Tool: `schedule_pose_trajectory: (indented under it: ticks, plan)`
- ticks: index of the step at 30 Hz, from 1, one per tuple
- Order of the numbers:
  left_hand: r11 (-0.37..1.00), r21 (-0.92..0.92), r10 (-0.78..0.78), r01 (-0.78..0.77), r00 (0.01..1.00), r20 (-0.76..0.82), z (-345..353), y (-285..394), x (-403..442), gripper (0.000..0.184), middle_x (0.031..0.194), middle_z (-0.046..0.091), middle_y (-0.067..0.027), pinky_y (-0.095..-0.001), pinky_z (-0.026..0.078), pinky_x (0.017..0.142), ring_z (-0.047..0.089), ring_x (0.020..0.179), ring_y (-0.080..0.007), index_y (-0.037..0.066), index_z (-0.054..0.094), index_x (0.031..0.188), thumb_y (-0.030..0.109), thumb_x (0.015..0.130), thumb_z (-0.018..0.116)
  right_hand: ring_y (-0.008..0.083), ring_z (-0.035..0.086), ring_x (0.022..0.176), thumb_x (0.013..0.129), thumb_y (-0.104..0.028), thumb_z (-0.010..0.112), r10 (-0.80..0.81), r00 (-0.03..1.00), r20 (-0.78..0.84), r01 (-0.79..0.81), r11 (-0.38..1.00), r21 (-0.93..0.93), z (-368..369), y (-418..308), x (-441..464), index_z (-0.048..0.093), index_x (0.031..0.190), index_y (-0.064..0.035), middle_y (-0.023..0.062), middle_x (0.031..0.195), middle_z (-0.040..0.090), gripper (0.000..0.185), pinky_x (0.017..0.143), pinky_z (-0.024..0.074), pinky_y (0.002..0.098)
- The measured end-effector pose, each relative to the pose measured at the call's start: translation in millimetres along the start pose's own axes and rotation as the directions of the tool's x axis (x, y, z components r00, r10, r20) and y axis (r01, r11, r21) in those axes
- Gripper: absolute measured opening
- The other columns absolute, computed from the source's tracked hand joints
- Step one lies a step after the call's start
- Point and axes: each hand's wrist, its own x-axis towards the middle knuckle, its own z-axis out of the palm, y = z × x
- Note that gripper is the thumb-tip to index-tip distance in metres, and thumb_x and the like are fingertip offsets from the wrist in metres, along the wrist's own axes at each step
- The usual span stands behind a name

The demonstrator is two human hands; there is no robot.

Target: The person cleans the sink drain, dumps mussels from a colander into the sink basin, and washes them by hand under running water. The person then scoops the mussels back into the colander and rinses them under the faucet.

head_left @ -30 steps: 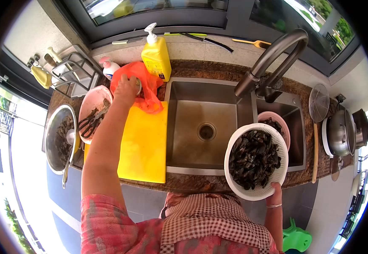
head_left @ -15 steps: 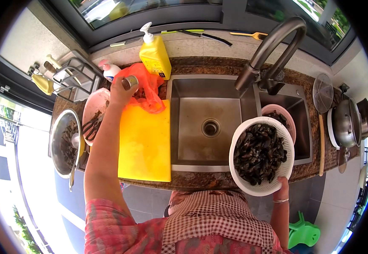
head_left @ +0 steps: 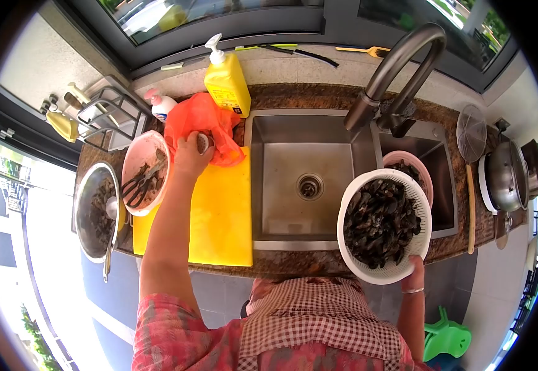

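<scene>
I can see a person at a kitchen counter with both hands busy. The right hand (head_left: 412, 271) grips the white basket (head_left: 380, 276) by its near right side, over the near edge of the counter, just right of the big sink (head_left: 281, 185). The basket is full of dark shells (head_left: 380, 222). With so many in it, I think it feels heavy, and one hand could let it tip. Its ribbed side looks stiff, so the rim seems a good place to hold, best with a hand on each side. The shells look hard, but they may be slippery, and a hard bump might crack some. Far on the left, the left hand (head_left: 193, 154) has its fingers curled around a small round thing (head_left: 204, 143) with a pale rim. I can't tell what it is, but it looks light, and its sides are easy to pinch. That hand is in front of the red bag (head_left: 204, 111), which looks thin and floppy, and over the far part of the yellow board (head_left: 219, 216). Left of it, a pink bowl (head_left: 139, 151) holds black-handled scissors (head_left: 136, 188).
</scene>
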Motion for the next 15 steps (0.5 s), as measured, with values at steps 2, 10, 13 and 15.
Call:
schedule_pose_trajectory:
  ticks: [2, 10, 13, 15]
  plan:
    - [0.997, -0.079, 0.010, -0.024, 0.983, -0.181, -7, 10, 8, 0.067, 0.123, 0.054, -0.0305, -0.0507, 0.051, 0.092, 0.059, 0.108, -0.0466, 0.004, 0.052, 0.133, 0.031, 0.080, 0.083, 0.0332, 0.055, 0.125, 0.082, -0.022, 0.058, 0.000, 1.000, -0.022, 0.000, 1.000, -0.005, -3, 2, -6, 0.043, 0.145, 0.0048, 0.0174, 0.137, 0.056, 0.070, 0.109, 0.0436, 0.0419]
    - [0.993, -0.100, -0.071, 0.068, 0.997, -0.022, 6, -6, 4, 0.072, 0.125, 0.054, -0.0306, -0.0509, 0.049, 0.096, 0.058, 0.112, -0.0458, 0.002, 0.051, 0.136, 0.033, 0.080, 0.084, 0.0337, 0.056, 0.123, 0.081, -0.024, 0.059, 0.013, 1.000, -0.017, -0.013, 1.000, -0.011, -1, 2, -1, 0.043, 0.146, 0.0013, 0.0161, 0.136, 0.057, 0.071, 0.106, 0.0462, 0.0439]
    - [0.970, -0.243, -0.073, -0.010, 0.941, -0.331, -28, 36, 9, 0.077, 0.126, 0.054, -0.0305, -0.0490, 0.049, 0.100, 0.057, 0.116, -0.0466, 0.002, 0.049, 0.138, 0.040, 0.080, 0.082, 0.0335, 0.055, 0.124, 0.081, -0.024, 0.060, 0.032, 0.999, -0.007, -0.033, 0.999, -0.007, -8, 3, 1, 0.043, 0.146, 0.0011, 0.0166, 0.137, 0.056, 0.072, 0.106, 0.0461, 0.0439]
    - [0.996, -0.087, -0.038, 0.017, 0.970, -0.241, -11, 21, -2, 0.074, 0.126, 0.055, -0.0297, -0.0489, 0.049, 0.099, 0.058, 0.115, -0.0444, 0.001, 0.050, 0.138, 0.038, 0.082, 0.081, 0.0331, 0.054, 0.125, 0.084, -0.022, 0.057, 0.032, 0.999, -0.006, -0.032, 0.999, 0.002, -10, 2, 1, 0.043, 0.145, 0.0047, 0.0170, 0.137, 0.056, 0.068, 0.109, 0.0420, 0.0420]
